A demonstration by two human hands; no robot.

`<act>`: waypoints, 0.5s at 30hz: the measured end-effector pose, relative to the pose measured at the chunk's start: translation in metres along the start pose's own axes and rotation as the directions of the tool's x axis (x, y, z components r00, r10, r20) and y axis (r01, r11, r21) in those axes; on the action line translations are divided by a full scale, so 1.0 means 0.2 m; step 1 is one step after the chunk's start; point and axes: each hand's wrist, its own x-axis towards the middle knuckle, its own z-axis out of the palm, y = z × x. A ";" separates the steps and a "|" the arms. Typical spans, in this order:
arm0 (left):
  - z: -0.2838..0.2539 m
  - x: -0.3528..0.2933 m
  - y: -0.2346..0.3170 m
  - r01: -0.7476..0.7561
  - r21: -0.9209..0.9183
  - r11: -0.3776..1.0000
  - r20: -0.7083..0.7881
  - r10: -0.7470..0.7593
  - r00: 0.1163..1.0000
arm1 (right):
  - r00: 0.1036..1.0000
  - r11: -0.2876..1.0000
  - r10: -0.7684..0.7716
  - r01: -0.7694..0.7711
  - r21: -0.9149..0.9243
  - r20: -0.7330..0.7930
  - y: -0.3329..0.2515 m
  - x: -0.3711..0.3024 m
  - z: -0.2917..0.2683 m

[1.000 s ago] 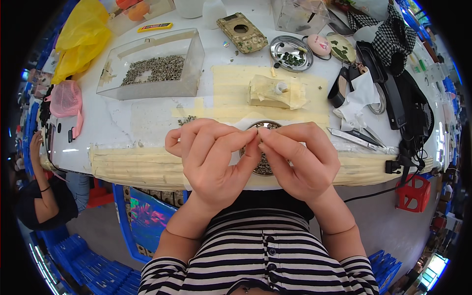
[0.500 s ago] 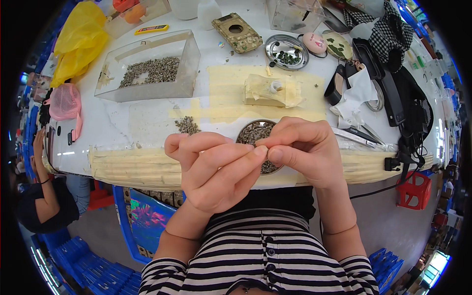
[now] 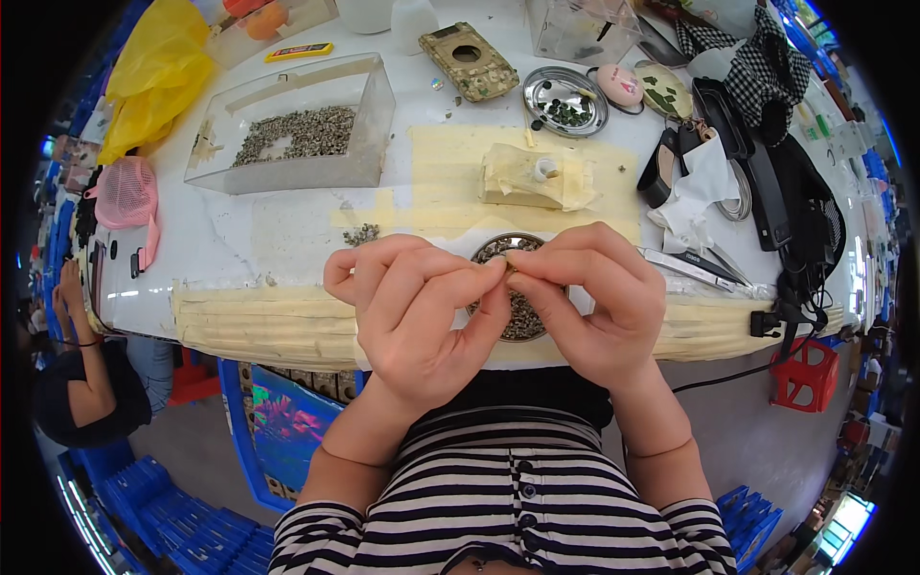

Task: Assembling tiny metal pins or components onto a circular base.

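My left hand (image 3: pixel 422 316) and my right hand (image 3: pixel 604 311) meet fingertip to fingertip, thumbs and forefingers pinched together. Whatever sits between the fingertips is too tiny to name. Under them stands a round metal dish (image 3: pixel 518 340), partly covered by my fingers, with many small grey-brown pieces (image 3: pixel 522 321) in it. Left of the dish, behind my left hand, lies a little heap of similar pieces (image 3: pixel 361 234). Beyond the dish, a block wrapped in yellowish tape (image 3: pixel 513 195) carries a short white cylinder (image 3: pixel 545 169).
A clear plastic box (image 3: pixel 278 179) holding grey bits stands at the far left. A metal plate (image 3: pixel 594 125) with dark green pieces is at the back. Tweezers (image 3: pixel 695 267) and a white tissue (image 3: pixel 692 187) lie on the right. Another person's arm (image 3: pixel 88 369) shows at far left.
Both hands have risen slightly away from me, and their fingertips have shifted against each other, still pinching. The view has shifted a little.
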 end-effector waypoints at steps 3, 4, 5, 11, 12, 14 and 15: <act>0.00 -0.01 -0.02 0.032 -0.015 0.999 0.009 -0.032 0.999 | 0.977 0.970 -0.203 0.193 -0.146 -0.059 0.03 -0.01 0.05; 0.01 -0.01 -0.02 0.046 -0.030 0.999 -0.003 -0.046 0.999 | 0.966 0.957 -0.246 0.229 -0.179 -0.077 0.03 -0.01 0.07; 0.02 -0.02 -0.03 0.060 -0.044 0.997 -0.015 -0.060 0.998 | 0.953 0.940 -0.289 0.265 -0.214 -0.093 0.04 -0.01 0.07; 0.01 -0.02 -0.05 0.084 -0.108 0.991 -0.032 -0.088 0.996 | 0.947 0.930 -0.314 0.291 -0.223 -0.074 0.02 0.00 0.07; 0.01 -0.02 -0.05 0.082 -0.119 0.989 -0.038 -0.087 0.995 | 0.965 0.955 -0.256 0.243 -0.167 -0.063 0.01 0.00 0.07; 0.01 -0.02 -0.06 0.075 -0.133 0.988 -0.053 -0.083 0.995 | 0.990 0.989 -0.141 0.139 -0.056 -0.031 0.00 -0.01 0.05; 0.01 -0.02 -0.06 0.072 -0.140 0.987 -0.060 -0.081 0.995 | 0.998 0.998 -0.057 0.057 0.010 0.002 -0.01 0.00 0.03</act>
